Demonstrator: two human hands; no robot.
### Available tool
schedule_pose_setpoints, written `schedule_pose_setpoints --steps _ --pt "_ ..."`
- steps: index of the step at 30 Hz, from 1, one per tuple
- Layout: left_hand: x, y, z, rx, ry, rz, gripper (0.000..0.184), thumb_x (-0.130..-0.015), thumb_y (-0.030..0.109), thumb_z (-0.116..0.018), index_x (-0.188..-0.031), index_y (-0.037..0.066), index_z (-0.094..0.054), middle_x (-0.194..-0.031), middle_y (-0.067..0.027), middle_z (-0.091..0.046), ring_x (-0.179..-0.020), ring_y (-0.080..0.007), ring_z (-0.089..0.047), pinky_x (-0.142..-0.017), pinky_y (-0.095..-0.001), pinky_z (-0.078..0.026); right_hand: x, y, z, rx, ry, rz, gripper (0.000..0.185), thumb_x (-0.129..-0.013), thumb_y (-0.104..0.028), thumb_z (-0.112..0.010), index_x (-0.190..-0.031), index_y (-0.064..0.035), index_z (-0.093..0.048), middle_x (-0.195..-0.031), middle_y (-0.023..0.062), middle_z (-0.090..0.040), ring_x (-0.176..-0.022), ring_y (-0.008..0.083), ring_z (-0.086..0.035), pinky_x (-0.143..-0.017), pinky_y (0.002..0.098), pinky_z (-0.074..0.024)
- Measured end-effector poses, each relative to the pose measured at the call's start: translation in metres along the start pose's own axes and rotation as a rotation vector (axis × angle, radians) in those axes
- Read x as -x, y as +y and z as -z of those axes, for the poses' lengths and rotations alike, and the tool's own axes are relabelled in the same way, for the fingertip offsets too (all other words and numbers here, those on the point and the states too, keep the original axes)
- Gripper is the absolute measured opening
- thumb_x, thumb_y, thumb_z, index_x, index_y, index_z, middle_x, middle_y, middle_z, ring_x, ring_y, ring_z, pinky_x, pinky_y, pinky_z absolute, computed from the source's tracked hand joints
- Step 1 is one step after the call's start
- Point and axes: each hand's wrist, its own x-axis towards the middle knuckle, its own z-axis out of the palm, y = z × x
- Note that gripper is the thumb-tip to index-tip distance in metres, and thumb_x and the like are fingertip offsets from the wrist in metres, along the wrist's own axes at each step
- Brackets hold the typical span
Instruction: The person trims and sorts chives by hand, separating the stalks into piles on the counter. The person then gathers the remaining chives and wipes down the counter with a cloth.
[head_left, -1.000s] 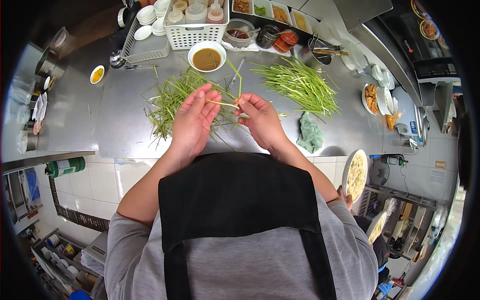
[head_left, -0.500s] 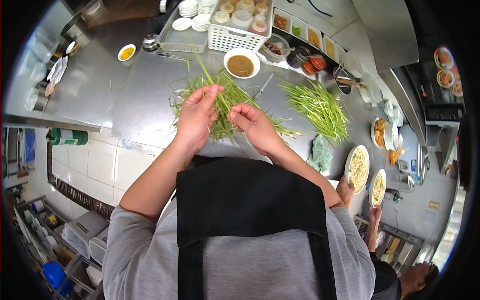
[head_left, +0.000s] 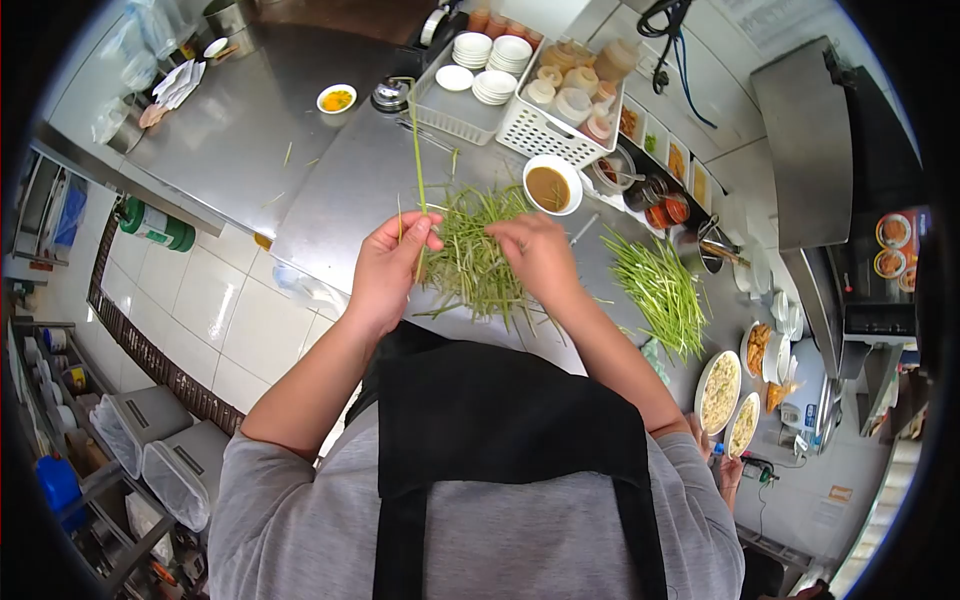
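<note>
Between the thumb and fingers of my left hand [head_left: 390, 268] is a long green chive stalk [head_left: 418, 150], standing up and bent at its tip. My right hand [head_left: 543, 262] is over the right side of a loose, tangled pile of chive stalks [head_left: 465, 270]; its fingers are curled together at the tips, and what they pinch, if anything, cannot be made out. Farther right lies a more orderly bunch of green stalks [head_left: 660, 295]. A white bowl of brown liquid [head_left: 549, 188] stands just beyond the pile.
Behind are a basket of small white plates [head_left: 440, 115] and a white basket of bottles [head_left: 545, 132]. A small bowl [head_left: 337, 98] sits farther left. At right, another person's hands [head_left: 728, 470] hold two oval plates of food [head_left: 718, 392]. A green cloth [head_left: 655, 358] lies near my right arm.
My view has turned, so the counter appears shifted. My hands have moved apart, the right one away from the stalk in my left. The other person's plates are lower in view.
</note>
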Motion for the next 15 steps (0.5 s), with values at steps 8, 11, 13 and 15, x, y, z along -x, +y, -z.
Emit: schedule_pose_setpoints --steps 8,11,13,15 --pt "0.017 0.014 0.033 -0.188 -0.019 0.115 0.018 -0.095 0.02 -0.057 -0.102 0.005 -0.065 -0.075 0.0035 -0.061 -0.057 -0.0019 -0.037 -0.053 -0.0182 -0.03 -0.087 -0.071 0.039 0.424 0.193 0.28 0.051 -0.076 -0.009 -0.066 -0.124 -0.0219 -0.058 -0.082 -0.0011 -0.064 -0.072 0.0172 -0.056 -0.067 0.0345 -0.0384" --pt "0.018 0.012 0.046 -0.233 -0.071 0.126 0.018 -0.094 0.019 -0.056 -0.102 0.005 -0.065 -0.075 0.0036 -0.06 -0.055 -0.0019 -0.036 -0.05 -0.0185 -0.03 -0.106 -0.062 0.022 0.491 0.214 0.435 0.043 -0.072 -0.012 -0.069 -0.114 -0.0193 -0.064 -0.08 -0.0024 -0.063 -0.07 0.0176 -0.055 -0.065 0.0353 -0.0368" --pt "0.017 0.01 0.055 -0.244 -0.096 0.121 0.018 -0.095 0.019 -0.056 -0.102 0.005 -0.065 -0.074 0.004 -0.059 -0.053 -0.0019 -0.034 -0.048 -0.0186 -0.029 -0.107 -0.057 0.019 0.473 0.175 0.445 0.034 -0.073 -0.011 -0.069 -0.107 -0.0166 -0.066 -0.081 -0.0031 -0.064 -0.069 0.0152 -0.055 -0.065 0.0331 -0.0377" --pt "0.015 0.009 0.065 -0.204 -0.15 0.213 0.017 -0.096 0.019 -0.054 -0.099 0.005 -0.063 -0.07 0.0031 -0.053 -0.049 -0.002 -0.033 -0.044 -0.0189 -0.026 -0.105 -0.055 0.009 0.453 0.139 0.463 0.026 -0.074 -0.01 -0.069 -0.1 -0.0138 -0.067 -0.082 -0.0038 -0.064 -0.068 0.0128 -0.055 -0.064 0.0308 -0.0387"
